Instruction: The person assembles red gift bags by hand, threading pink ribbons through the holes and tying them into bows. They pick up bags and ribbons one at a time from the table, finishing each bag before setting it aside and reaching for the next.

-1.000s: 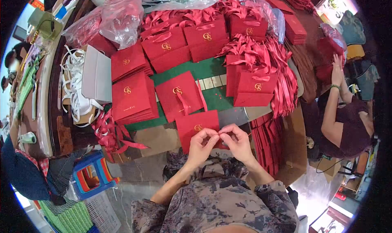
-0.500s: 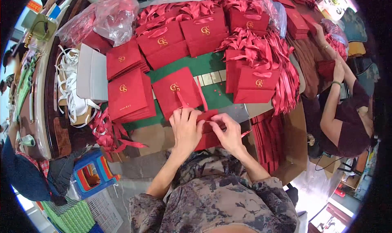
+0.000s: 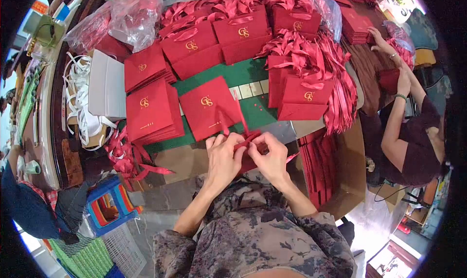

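Near the table's front edge, my left hand [image 3: 224, 157] and my right hand [image 3: 268, 156] meet over a red paper bag [image 3: 249, 168]. Each pinches its top edge with thumb and fingers, around a red ribbon [image 3: 241, 113] that sticks up between them. Parts of the bag and ribbon are hidden by my fingers. Just beyond my left hand lies a flat red bag [image 3: 210, 106] with gold lettering. To its left is a stack of flat red bags [image 3: 153, 111]. Finished-looking bags with ribbon handles [image 3: 305, 98] stand at the right of the green mat [image 3: 253, 73].
More red bags [image 3: 192, 49] stand in a row at the back, under clear plastic. White ribbons [image 3: 79, 100] and a box lie left; loose red ribbons [image 3: 127, 154] hang at the front left. A carton [image 3: 351, 166] holds red bags. A co-worker's arms [image 3: 400, 117] are at right.
My hands have drawn slightly closer at the bag's top edge, and the ribbon is more gathered between my fingers. The co-worker's upper hand has moved left toward a stack of red bags.
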`<state>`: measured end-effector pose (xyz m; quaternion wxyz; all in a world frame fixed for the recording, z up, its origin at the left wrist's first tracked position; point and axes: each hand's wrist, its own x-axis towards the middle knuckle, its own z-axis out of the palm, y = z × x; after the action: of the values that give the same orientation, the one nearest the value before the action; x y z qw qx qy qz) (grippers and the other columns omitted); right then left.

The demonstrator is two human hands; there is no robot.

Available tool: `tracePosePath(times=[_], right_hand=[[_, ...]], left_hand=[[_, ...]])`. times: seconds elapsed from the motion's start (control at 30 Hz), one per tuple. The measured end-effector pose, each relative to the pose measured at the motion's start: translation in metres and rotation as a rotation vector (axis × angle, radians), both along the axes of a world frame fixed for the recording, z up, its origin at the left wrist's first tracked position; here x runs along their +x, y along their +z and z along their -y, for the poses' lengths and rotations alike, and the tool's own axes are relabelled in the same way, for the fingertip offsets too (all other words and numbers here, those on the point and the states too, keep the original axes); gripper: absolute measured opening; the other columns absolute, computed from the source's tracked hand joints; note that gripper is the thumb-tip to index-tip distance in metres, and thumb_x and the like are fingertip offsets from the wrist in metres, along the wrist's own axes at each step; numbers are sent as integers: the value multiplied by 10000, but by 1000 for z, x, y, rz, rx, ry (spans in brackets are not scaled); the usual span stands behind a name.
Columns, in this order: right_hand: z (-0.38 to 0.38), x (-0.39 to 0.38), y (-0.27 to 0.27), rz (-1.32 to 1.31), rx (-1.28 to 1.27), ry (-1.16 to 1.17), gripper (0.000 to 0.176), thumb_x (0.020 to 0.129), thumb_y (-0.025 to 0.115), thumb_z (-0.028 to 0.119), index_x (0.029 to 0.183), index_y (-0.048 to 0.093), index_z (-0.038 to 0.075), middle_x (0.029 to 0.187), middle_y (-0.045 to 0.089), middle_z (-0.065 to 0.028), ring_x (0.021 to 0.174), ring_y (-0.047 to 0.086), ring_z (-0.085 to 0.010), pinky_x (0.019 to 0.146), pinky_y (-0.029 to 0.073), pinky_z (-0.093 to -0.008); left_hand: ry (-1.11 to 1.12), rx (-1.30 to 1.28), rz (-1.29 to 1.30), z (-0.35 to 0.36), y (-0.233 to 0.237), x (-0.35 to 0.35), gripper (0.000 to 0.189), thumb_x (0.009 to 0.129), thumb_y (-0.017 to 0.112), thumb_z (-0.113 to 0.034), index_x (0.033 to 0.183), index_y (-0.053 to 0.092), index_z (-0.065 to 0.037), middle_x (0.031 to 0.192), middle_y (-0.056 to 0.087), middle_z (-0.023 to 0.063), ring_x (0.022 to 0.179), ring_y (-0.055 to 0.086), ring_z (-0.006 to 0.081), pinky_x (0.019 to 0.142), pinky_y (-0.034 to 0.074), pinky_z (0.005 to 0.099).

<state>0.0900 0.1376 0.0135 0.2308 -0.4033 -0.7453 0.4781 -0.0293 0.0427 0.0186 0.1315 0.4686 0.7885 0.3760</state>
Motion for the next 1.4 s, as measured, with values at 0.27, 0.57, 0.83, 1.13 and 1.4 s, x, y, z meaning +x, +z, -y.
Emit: tracePosePath(times=[0.27,0.57,0.83,1.13,1.4], right_hand=[[-3,4,10,-45,-94,39,139,857,727,24,979,666,-2,836,690,-99,727,677,-149,690,542,-289],[-8,12,-5,39,128,126,130,870,734,63,982,700,6,903,685,-105,767,680,-201,694,535,-307],[-56,11,24,-4,250,415,125,902,686,153,942,696,36,866,633,-126,839,638,-335,751,503,-422],[-94,-2,31,177,63,886,165,879,684,171,992,711,54,860,626,-126,856,651,-329,762,502,-427],[-90,0,12,102,162,867,133,893,659,154,938,659,28,867,597,-121,788,633,-310,707,485,-406]], left_hand=[[34,5,39,0,0,1,184,815,729,-69,976,645,-101,856,695,41,836,609,259,870,366,403],[9,-8,64,-2,-3,2,207,792,775,-102,967,665,-96,864,695,41,865,632,241,881,382,393],[-38,36,-68,-1,-3,9,145,796,771,-117,901,671,-120,831,675,5,811,590,226,866,371,384],[-87,101,-316,0,-4,19,108,795,746,-130,874,674,-143,830,640,-5,851,562,217,865,366,408],[-96,90,-190,-4,4,12,199,781,809,-211,890,665,-128,813,673,13,829,563,216,850,350,393]])
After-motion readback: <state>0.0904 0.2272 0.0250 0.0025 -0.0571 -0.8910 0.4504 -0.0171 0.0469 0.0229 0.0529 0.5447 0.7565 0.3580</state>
